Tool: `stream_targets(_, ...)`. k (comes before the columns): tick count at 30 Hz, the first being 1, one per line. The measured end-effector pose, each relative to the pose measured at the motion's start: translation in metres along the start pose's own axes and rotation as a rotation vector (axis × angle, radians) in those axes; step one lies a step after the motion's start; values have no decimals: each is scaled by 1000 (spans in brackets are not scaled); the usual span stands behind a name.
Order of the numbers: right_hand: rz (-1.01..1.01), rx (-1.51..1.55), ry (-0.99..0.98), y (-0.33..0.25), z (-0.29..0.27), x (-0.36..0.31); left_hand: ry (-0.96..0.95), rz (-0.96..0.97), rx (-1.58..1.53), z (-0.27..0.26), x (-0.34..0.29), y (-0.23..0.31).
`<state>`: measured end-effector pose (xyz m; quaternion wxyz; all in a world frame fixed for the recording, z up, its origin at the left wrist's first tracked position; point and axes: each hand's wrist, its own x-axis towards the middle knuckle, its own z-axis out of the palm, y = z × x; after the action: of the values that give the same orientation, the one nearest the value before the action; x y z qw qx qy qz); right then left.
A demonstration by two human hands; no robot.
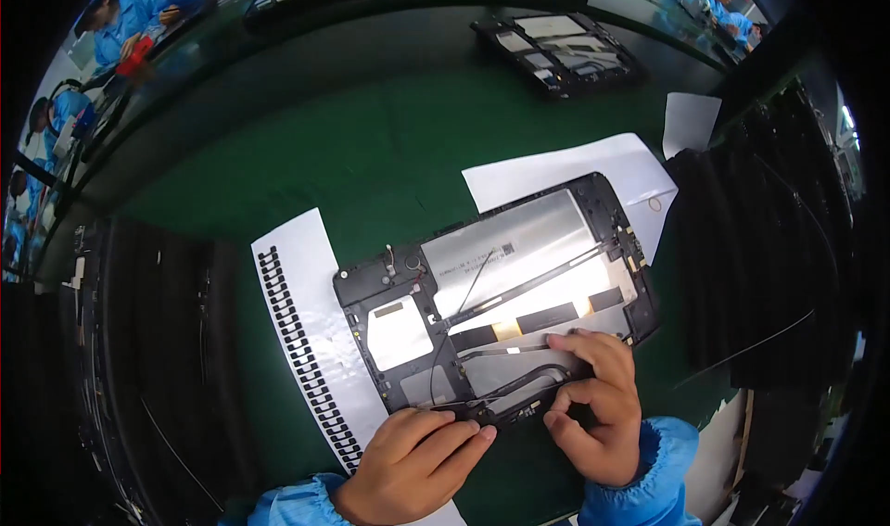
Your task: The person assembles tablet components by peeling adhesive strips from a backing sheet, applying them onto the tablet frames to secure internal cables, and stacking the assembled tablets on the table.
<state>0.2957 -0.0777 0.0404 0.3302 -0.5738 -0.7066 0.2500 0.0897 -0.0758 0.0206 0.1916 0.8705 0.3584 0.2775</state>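
Head view: both hands' fingers press the open tablet's point(501, 285) near edge, left hand point(417, 456) flat, right hand point(598, 410) pinching.

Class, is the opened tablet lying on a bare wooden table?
No. The opened tablet lies on a green mat, partly over white paper sheets.

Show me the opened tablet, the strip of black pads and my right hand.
opened tablet point(510, 257), head view, on its silver battery.
strip of black pads point(301, 350), head view, mid-strip.
right hand point(598, 415), head view, back of hand.
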Motion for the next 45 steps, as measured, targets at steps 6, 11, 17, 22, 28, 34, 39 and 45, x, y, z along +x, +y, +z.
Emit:
stream_targets(6,33,43,-15,1,-1,4,-7,-10,-5,1,2,-3)
stream_targets(11,53,32,-4,-3,2,5,-14,-3,5,0,2,-3)
stream_targets(17,45,-23,29,-2,9,2,-21,1,13,1,1,-3)
stream_targets(22,30,-4,54,-3,10,2,-102,229,97,-3,16,8)
stream_targets(28,32,11,64,4,-1,0,-69,270,34,8,20,2)
stream_targets(34,-42,16,25,4,-2,2,65,267,-22,9,22,2)
stream_targets(39,-104,-66,13,7,1,0,46,267,-22,8,22,1)
stream_targets(45,-331,-411,123,0,10,-7,42,253,16,8,18,5)
